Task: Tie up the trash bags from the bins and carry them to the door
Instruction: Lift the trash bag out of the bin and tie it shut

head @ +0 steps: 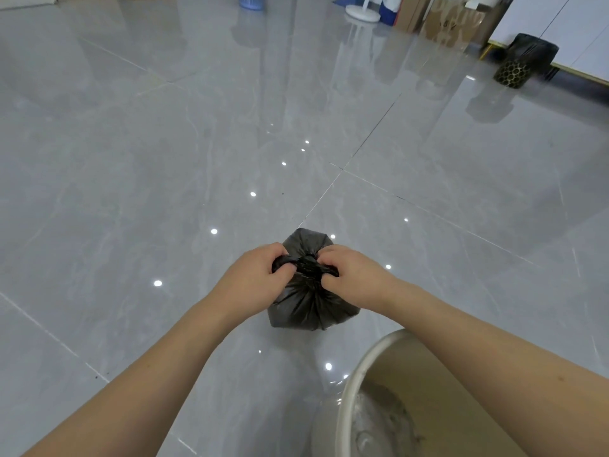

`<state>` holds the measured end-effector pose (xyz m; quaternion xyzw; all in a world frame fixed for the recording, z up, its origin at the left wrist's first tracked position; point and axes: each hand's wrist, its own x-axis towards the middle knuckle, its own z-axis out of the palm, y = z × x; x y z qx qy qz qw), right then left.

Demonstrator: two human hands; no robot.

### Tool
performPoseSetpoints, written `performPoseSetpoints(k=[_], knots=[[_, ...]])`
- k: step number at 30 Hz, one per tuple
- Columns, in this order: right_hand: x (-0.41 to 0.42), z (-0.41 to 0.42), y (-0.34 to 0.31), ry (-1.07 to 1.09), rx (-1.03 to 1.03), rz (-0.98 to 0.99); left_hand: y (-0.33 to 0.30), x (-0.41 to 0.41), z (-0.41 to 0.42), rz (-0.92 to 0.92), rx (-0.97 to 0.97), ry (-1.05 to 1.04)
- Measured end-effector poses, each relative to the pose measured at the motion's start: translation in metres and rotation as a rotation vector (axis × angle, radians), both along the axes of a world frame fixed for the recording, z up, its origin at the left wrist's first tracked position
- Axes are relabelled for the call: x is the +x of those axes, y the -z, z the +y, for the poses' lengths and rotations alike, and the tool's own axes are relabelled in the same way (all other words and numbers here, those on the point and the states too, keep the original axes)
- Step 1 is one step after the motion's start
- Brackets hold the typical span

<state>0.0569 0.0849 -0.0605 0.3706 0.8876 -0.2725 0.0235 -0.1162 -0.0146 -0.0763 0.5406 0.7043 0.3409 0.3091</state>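
Observation:
A small black trash bag (pixel 308 301) stands on the grey tiled floor just ahead of me. Its neck is gathered into a twisted knot at the top. My left hand (pixel 255 275) grips the left end of that knot. My right hand (pixel 354 275) pinches the right end. Both hands are closed on the plastic, pulling apart from each other. Below my right forearm stands a beige bin (pixel 369 390) with no bag in it. Another bin (pixel 524 61), lined with a black bag, stands far off at the right.
Glossy grey floor tiles (pixel 164 176) stretch all around. At the far back are a blue basket (pixel 252 1), a white stand base (pixel 362 11) and cardboard boxes (pixel 451 21). A white panel (pixel 566 34) runs along the right wall.

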Motion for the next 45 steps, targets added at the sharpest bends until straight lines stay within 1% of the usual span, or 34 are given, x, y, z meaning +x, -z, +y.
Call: performPoseSetpoints(k=[2, 4, 9, 10, 11, 14, 16, 17, 18, 19, 21, 23, 25, 28, 29, 32, 36, 38, 40, 41, 42, 43, 45], knots=[[0.001, 0.001, 0.001, -0.047, 0.067, -0.067, -0.002, -0.004, 0.003, 0.008, 0.025, 0.020], [0.001, 0.003, 0.004, -0.056, 0.110, -0.076, -0.004, -0.005, 0.004, -0.037, 0.031, 0.042], [0.002, 0.004, 0.005, 0.082, 0.151, 0.053, -0.007, -0.005, 0.005, -0.206, -0.003, 0.061], [0.002, 0.003, 0.002, 0.104, 0.104, 0.072, -0.008, -0.005, 0.006, -0.223, -0.012, 0.066], [0.001, 0.002, -0.003, 0.124, 0.015, 0.075, -0.009, -0.005, 0.007, -0.215, -0.012, 0.066], [-0.003, -0.003, -0.016, 0.185, -0.304, 0.081, -0.012, -0.004, 0.009, -0.128, 0.027, 0.046], [-0.003, -0.005, -0.022, 0.206, -0.418, 0.099, -0.015, -0.003, 0.011, -0.122, 0.049, 0.032], [-0.001, -0.005, -0.023, 0.186, -0.423, 0.080, -0.015, -0.002, 0.011, -0.117, 0.059, 0.028], [0.000, -0.005, -0.024, 0.154, -0.386, 0.048, -0.014, -0.002, 0.012, -0.102, 0.066, 0.024], [0.002, -0.004, -0.023, 0.108, -0.308, 0.005, -0.013, -0.002, 0.012, -0.085, 0.067, 0.019], [0.003, -0.006, -0.024, -0.003, -0.104, -0.045, -0.010, -0.001, 0.012, -0.117, 0.056, 0.018], [0.005, -0.007, -0.025, -0.069, 0.069, -0.043, -0.008, 0.001, 0.011, -0.212, 0.034, 0.020], [0.007, -0.010, -0.025, -0.116, 0.221, -0.013, -0.005, 0.004, 0.009, -0.230, 0.003, -0.007], [0.009, -0.012, -0.024, -0.142, 0.394, -0.009, 0.000, 0.008, 0.009, -0.200, -0.064, -0.086], [0.011, -0.012, -0.023, -0.136, 0.452, -0.006, 0.000, 0.010, 0.009, -0.215, -0.074, -0.108], [0.013, -0.015, -0.025, -0.127, 0.611, 0.015, -0.004, 0.013, 0.014, -0.379, -0.069, -0.173], [0.011, -0.021, -0.033, -0.176, 0.690, 0.046, -0.017, 0.012, 0.020, -0.585, -0.142, -0.283], [0.011, -0.022, -0.035, -0.188, 0.697, 0.049, -0.024, 0.010, 0.019, -0.706, -0.198, -0.288], [0.012, -0.020, -0.034, -0.129, 0.606, 0.092, -0.027, 0.007, 0.016, -0.810, -0.200, -0.246], [0.013, -0.018, -0.033, -0.080, 0.528, 0.133, -0.027, 0.007, 0.015, -0.829, -0.173, -0.228], [0.013, -0.016, -0.031, -0.028, 0.440, 0.176, -0.026, 0.008, 0.013, -0.783, -0.132, -0.216], [0.013, -0.013, -0.030, 0.023, 0.351, 0.200, -0.024, 0.010, 0.011, -0.658, -0.082, -0.197], [0.011, -0.009, -0.031, 0.110, 0.166, 0.193, -0.017, 0.015, 0.007, -0.317, 0.029, -0.162]])
